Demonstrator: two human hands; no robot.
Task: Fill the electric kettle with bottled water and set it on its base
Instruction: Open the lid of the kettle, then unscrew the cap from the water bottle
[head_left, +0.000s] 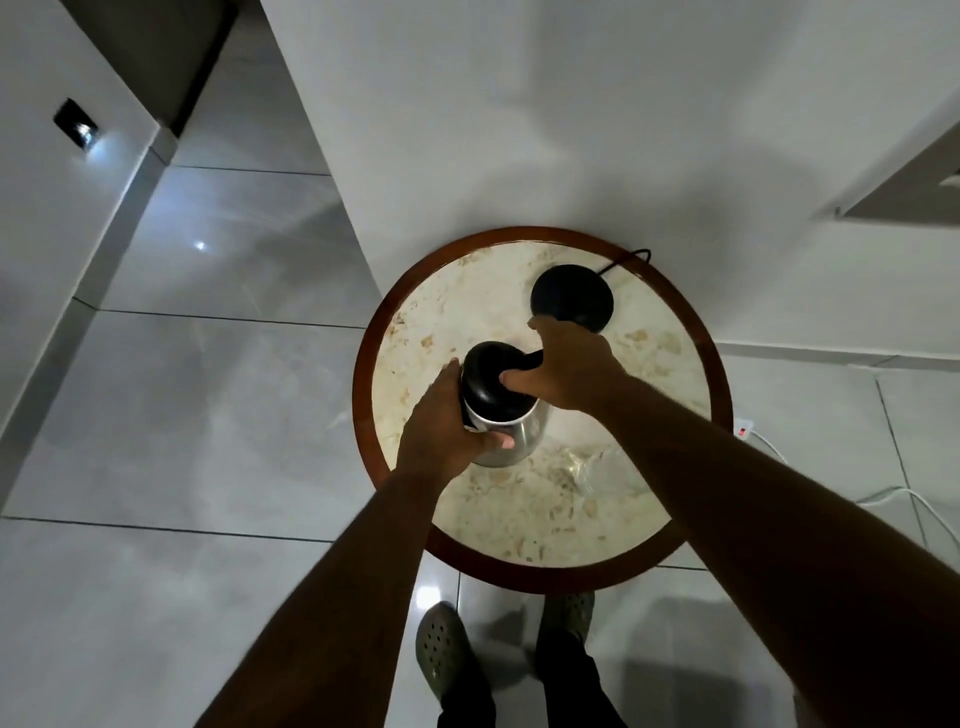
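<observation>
The round table stands against the wall; the kettle sits left of its centre, apart from the black base at the far edge; bare marble lies between; the left hand wraps the steel body, fingers curled; the right hand closes on the handle, thumb on the lid; a clear bottle lies near the right forearm.

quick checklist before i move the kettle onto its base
1. Left hand around the kettle body: ok.
2. Right hand on the handle, thumb on the lid: ok.
3. Lid shut: ok, looks closed.
4. Base bare on the table, nothing on it: ok.
5. Base cord plugged in: cannot tell.
6. Water in the kettle: cannot tell; a clear bottle lies near it.
</observation>
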